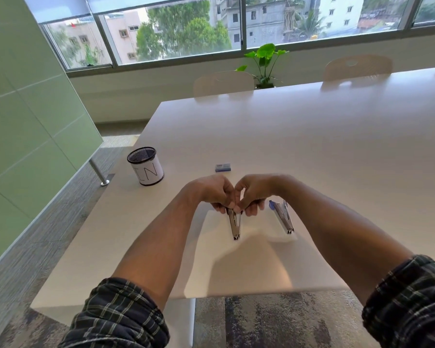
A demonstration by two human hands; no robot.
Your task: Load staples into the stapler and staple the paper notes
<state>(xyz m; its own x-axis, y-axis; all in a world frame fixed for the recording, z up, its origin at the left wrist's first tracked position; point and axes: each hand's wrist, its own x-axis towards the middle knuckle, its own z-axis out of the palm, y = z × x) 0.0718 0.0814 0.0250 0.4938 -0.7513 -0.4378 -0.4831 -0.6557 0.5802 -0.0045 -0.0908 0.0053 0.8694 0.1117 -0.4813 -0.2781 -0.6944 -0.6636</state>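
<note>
Both hands are meeting over the near part of the white table (312, 151). The left hand (212, 194) and the right hand (254, 193) are each pinching the top end of a metal stapler (234, 223), fingers curled tightly round it, so both grips are narrow and holding that stapler. It is hanging tilted from the fingers, its long silver body pointing down toward the person, and its lower tip is sitting just above or on a white sheet of paper (259, 237); contact cannot be told. Whether staples are lying inside cannot be told either.

Just to the right, a second stapler (284, 217) with a blue end is lying open on the same paper, near the right wrist but apart from it. Beyond the hands, a small blue staple box (222, 167) is lying on the table. To its left, a mesh pen cup (145, 165) wrapped in a white label is standing upright near the table's left edge. Across the table, two pale chairs (224, 82) are standing, with a green potted plant (265, 62) between them under the window (186, 28). Plaid sleeves (116, 315) are rolled up on both forearms.
</note>
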